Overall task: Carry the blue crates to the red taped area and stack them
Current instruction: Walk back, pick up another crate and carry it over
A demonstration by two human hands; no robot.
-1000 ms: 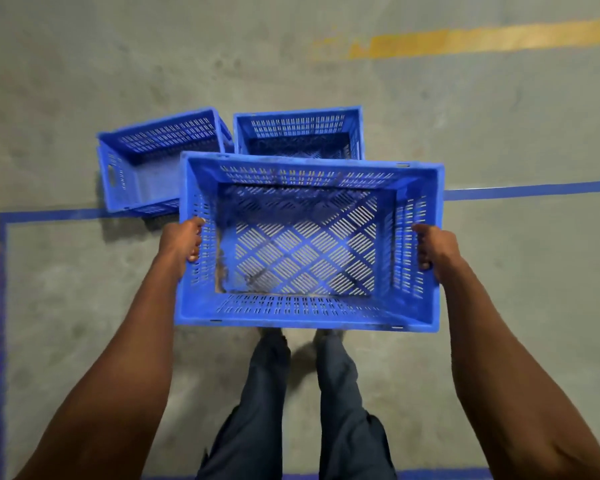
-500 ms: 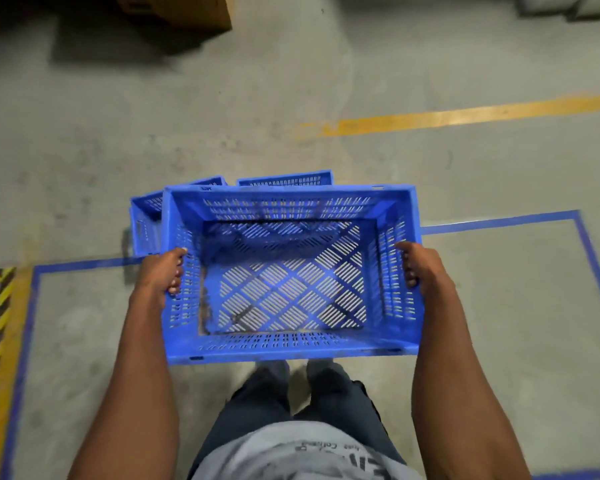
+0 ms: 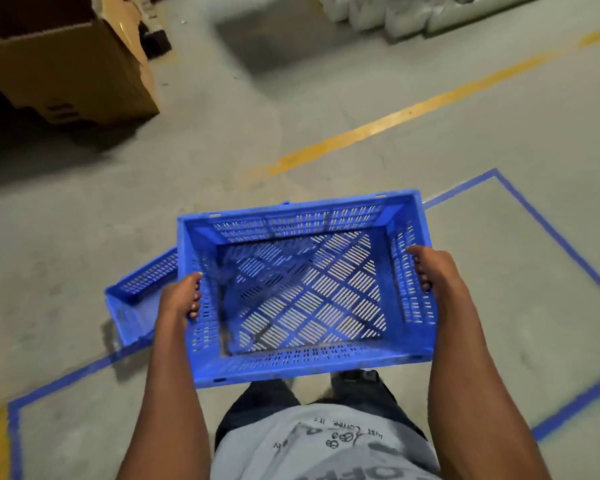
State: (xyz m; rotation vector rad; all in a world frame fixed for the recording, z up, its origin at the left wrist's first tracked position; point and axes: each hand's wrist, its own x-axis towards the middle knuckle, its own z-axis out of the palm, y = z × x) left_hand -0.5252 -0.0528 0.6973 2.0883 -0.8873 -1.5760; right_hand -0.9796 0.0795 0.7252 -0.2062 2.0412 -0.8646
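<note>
Blue crate (image 3: 302, 289), both hands gripping its sides

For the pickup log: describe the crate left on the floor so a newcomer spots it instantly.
Find the blue tape outline on the concrete. At its far left edge a blue crate sits on the floor. Unlike the carried crate beside it, no hand touches it.

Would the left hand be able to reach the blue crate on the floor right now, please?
Probably not as things stand. The left hand grips one side of the carried crate and the right hand the other, so both are occupied; the floor crate sits lower, partly hidden behind it.
</note>
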